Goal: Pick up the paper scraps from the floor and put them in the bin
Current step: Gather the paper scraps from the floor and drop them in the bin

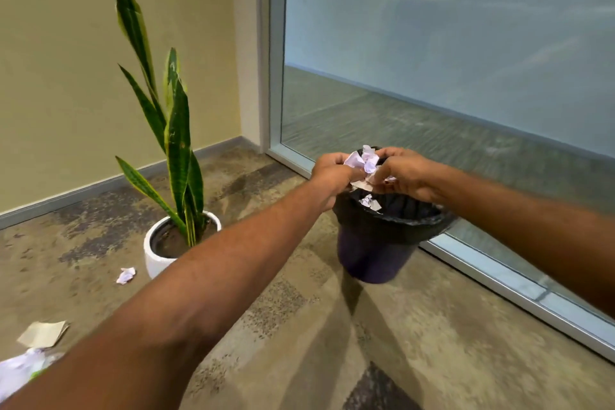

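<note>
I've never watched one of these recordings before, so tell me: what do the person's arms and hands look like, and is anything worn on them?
Both forearms are bare as far as the view shows, with no sleeves in sight. The left hand and right hand wear no gloves, and no watch, ring or bracelet is visible on either.

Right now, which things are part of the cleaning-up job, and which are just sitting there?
Part of the job:
- left hand and right hand, holding a bunch of paper scraps over the bin
- falling scrap
- crumpled scrap on the floor
- flat scrap
- crumpled paper

Just there:
- potted plant
- glass wall
</note>
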